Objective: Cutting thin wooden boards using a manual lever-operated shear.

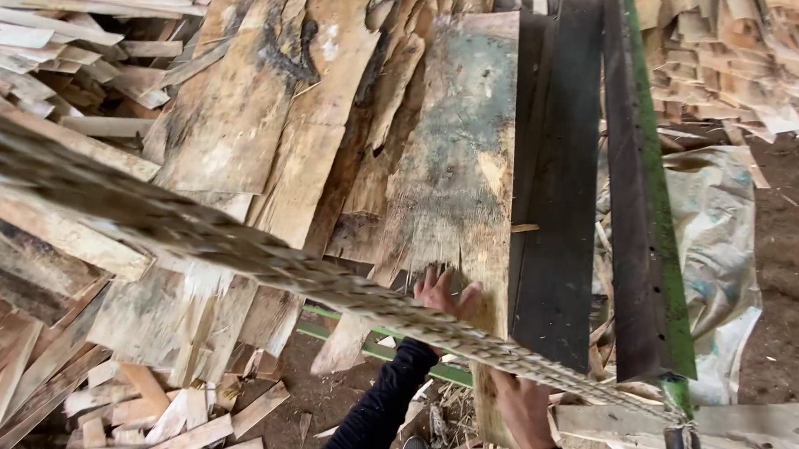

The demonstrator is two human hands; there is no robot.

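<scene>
Pressing flat on a weathered wood veneer sheet [455, 172], the left hand [446, 296] lies open, fingers spread, at the sheet's near edge. Right hand [522, 411] sits lower, at the sheet's near right corner; a thick frayed rope [230, 241] crosses just above it, so cannot tell whether it grips anything. Sheet lies on a pile of overlapping veneer sheets [267, 103], beside a dark metal beam with green edge [648, 223]. Scrap wood strips [57, 32] fill the far left, stacked offcuts [758, 62] the far right, plastic sheeting [722, 238] beneath.
</scene>
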